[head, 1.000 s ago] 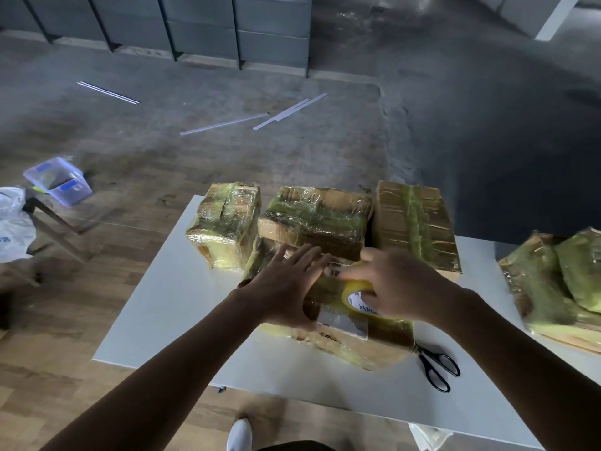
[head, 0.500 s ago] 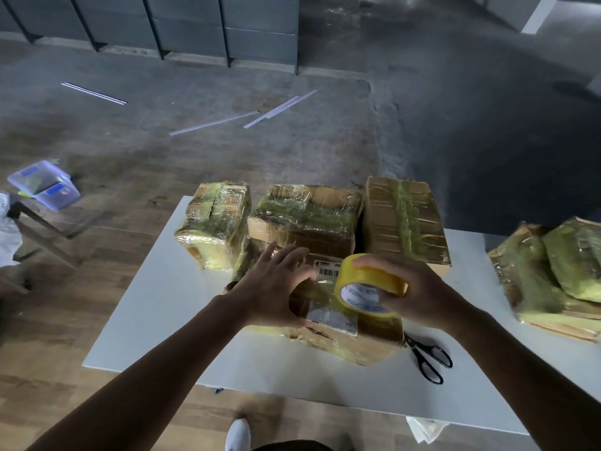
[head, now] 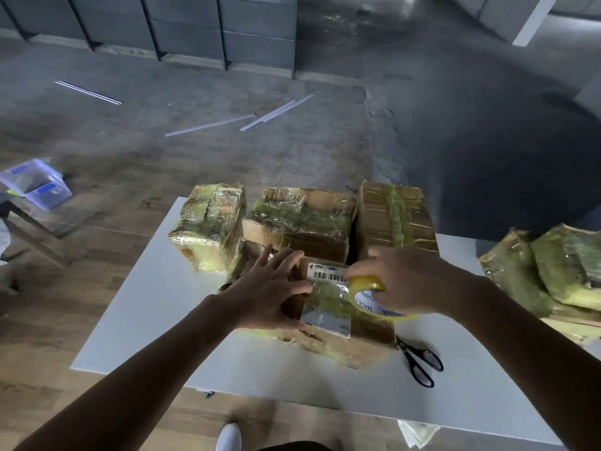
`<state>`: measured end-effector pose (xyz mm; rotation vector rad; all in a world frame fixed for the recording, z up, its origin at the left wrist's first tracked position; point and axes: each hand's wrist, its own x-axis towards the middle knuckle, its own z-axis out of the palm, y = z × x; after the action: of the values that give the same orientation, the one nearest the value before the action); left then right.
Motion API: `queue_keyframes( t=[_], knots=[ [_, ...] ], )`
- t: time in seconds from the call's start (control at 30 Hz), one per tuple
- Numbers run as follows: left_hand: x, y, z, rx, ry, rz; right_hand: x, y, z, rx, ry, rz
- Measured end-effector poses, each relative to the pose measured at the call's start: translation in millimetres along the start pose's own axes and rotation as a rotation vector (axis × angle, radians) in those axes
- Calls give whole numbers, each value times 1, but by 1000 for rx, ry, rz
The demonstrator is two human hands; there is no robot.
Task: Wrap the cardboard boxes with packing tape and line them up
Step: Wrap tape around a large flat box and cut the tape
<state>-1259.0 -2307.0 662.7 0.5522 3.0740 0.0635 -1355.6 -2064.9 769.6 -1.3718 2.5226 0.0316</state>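
A labelled cardboard box (head: 328, 323) lies in front of me on the white table (head: 156, 320). My left hand (head: 270, 288) presses flat on its left top with fingers spread. My right hand (head: 406, 281) grips a yellow tape roll (head: 370, 297) against the box's right top, and a clear strip runs from the roll across the label. Three wrapped boxes stand in a row behind: a left box (head: 208, 222), a middle box (head: 302, 222) and a right box (head: 393, 216).
Black scissors (head: 421, 362) lie on the table just right of the front box. More wrapped boxes (head: 553, 271) pile at the table's right edge. A clear plastic bin (head: 35, 183) sits on the floor at left. White strips (head: 208, 125) lie on the floor beyond.
My right hand lifted the tape roll off the box half a second ago and has now brought it back down onto the box top. My left hand stayed pressed on the box.
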Motion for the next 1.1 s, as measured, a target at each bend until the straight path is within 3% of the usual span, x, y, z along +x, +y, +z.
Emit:
queue_keyframes(
  t=[0.2,0.37,0.5,0.7,1.0,1.1],
  knots=[
    [-1,1,-2,50,-59,34,5,-1,6,39,28,18],
    [7,7,-12,11,-80,4,-9,0,4,234,144,-10],
    [4,6,-12,25,-9,-1,-17,4,5,215,187,11],
    [8,7,-16,37,-104,21,-13,-1,12,236,262,3],
    [14,12,-21,55,-196,12,-47,29,58,715,398,89],
    [13,16,-22,48,-180,1,-47,34,52,540,349,55]
  ],
)
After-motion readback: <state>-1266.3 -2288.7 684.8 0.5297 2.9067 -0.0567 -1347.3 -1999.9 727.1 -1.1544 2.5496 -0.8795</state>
